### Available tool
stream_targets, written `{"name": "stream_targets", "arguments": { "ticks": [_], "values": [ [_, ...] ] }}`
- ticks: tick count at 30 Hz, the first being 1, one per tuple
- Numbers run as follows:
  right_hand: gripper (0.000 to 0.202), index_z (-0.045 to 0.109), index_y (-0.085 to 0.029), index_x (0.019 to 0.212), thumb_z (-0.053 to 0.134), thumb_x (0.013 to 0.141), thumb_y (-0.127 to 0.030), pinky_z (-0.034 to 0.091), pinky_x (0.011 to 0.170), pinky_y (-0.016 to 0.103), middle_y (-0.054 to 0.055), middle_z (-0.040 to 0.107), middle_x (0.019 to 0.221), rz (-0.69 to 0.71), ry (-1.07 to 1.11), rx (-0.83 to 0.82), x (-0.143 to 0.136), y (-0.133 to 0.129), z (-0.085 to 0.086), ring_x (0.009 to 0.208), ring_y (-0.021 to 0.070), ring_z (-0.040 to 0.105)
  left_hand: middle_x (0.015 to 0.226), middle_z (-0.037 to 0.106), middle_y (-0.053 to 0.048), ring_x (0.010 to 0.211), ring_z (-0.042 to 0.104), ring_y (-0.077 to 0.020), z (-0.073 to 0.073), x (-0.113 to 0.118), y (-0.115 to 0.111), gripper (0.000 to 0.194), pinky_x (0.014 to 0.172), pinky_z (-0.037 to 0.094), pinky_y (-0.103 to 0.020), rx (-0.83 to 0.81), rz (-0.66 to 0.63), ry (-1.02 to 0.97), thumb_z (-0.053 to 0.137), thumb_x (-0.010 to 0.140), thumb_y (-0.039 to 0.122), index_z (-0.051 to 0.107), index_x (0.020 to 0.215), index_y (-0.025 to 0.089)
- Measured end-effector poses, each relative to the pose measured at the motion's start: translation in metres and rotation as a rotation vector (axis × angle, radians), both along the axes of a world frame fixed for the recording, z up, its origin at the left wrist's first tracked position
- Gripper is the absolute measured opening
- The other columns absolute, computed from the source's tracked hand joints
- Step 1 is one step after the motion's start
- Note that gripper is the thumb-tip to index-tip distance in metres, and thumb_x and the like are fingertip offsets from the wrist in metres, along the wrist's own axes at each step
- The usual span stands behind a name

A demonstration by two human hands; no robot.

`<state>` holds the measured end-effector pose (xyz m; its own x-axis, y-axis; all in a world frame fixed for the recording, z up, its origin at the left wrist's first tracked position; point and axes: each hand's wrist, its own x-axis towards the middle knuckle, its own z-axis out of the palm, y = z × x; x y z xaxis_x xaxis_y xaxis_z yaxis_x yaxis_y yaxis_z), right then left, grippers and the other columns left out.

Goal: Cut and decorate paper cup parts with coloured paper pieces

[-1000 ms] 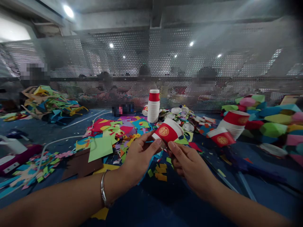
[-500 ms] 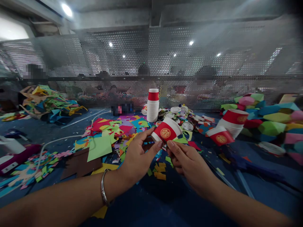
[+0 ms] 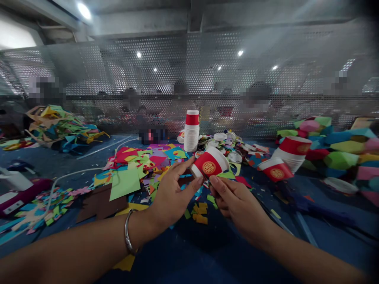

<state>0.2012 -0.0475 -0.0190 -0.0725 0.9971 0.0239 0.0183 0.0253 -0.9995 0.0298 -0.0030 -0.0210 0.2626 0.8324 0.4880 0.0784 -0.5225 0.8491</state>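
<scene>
A red and white paper cup [image 3: 209, 162] with a round gold emblem lies tilted between my hands, its wide rim toward the upper right. My left hand [image 3: 173, 193] grips the cup's narrow base end, thumb below and fingers behind it. My right hand [image 3: 233, 205] is closed in a pinch just under the cup, thumb against its lower side; its other fingers are curled, and part of its grip is hidden. Beyond the cup rises a tall stack of paper cups [image 3: 191, 134], turned upside down.
Coloured paper scraps [image 3: 160, 157] cover the middle of the blue table. Cut cup pieces [image 3: 227, 138] are heaped behind. At right are tilted stacked cups [image 3: 291, 154], a blue glue gun [image 3: 322, 211] and faceted paper shapes [image 3: 340, 157]. A purple power strip [image 3: 26, 193] with a white cable sits left.
The cup has turned slightly in my hands, its emblem shifting a little to the right. Both hands stay in nearly the same place.
</scene>
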Motion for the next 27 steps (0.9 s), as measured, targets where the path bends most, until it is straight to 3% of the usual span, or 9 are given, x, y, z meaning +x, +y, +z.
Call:
{"name": "stream_targets", "arguments": {
  "ticks": [4, 7, 10, 17, 27],
  "values": [
    [0.060, 0.047, -0.020, 0.075, 0.064, 0.082, -0.077, 0.015, 0.040, 0.017, -0.010, 0.027, 0.058, -0.008, -0.001, 0.020, 0.0006, 0.0005, 0.0026, 0.048, 0.0049, 0.019, 0.130, 0.067, -0.009, 0.114, 0.066, -0.0254, 0.0001, 0.0046, -0.0009, 0.058, 0.102, 0.053, -0.043, -0.211, -0.145, -0.212, 0.075, 0.087, 0.036, 0.057, 0.141, 0.025],
    [0.060, 0.047, -0.020, 0.076, 0.064, 0.082, -0.077, 0.014, 0.040, 0.017, -0.010, 0.026, 0.059, -0.009, 0.000, 0.021, 0.0006, 0.0012, 0.0036, 0.048, 0.0050, 0.018, 0.118, 0.072, -0.008, 0.108, 0.067, -0.0235, -0.0008, 0.0092, 0.0001, 0.047, 0.102, 0.052, -0.042, -0.374, -0.243, -0.354, 0.074, 0.088, 0.037, 0.065, 0.132, 0.022],
    [0.061, 0.047, -0.020, 0.075, 0.063, 0.081, -0.078, 0.014, 0.039, 0.017, -0.011, 0.023, 0.056, -0.007, -0.002, 0.016, 0.0003, 0.0023, 0.0025, 0.047, 0.0051, 0.016, 0.110, 0.073, -0.008, 0.098, 0.068, -0.0214, -0.0021, 0.0102, 0.0032, 0.044, 0.095, 0.054, -0.040, -0.460, -0.249, -0.389, 0.074, 0.087, 0.039, 0.068, 0.126, 0.020],
    [0.058, 0.048, -0.020, 0.075, 0.059, 0.087, -0.075, 0.016, 0.039, 0.018, -0.010, 0.025, 0.055, -0.030, -0.017, 0.027, 0.0001, 0.0001, -0.0028, 0.046, 0.0052, 0.018, 0.105, 0.074, -0.007, 0.096, 0.068, -0.0222, -0.0039, 0.0032, 0.0037, 0.055, 0.093, 0.054, -0.042, -0.262, -0.144, -0.195, 0.073, 0.087, 0.044, 0.061, 0.137, 0.024],
    [0.056, 0.048, -0.020, 0.075, 0.059, 0.089, -0.073, 0.016, 0.040, 0.019, -0.009, 0.029, 0.055, -0.041, -0.046, 0.035, 0.0001, 0.0006, -0.0031, 0.046, 0.0053, 0.021, 0.107, 0.075, -0.009, 0.099, 0.070, -0.0249, -0.0038, 0.0063, -0.0009, 0.054, 0.096, 0.055, -0.046, -0.222, -0.072, -0.186, 0.074, 0.086, 0.043, 0.063, 0.134, 0.022]
  ]
}}
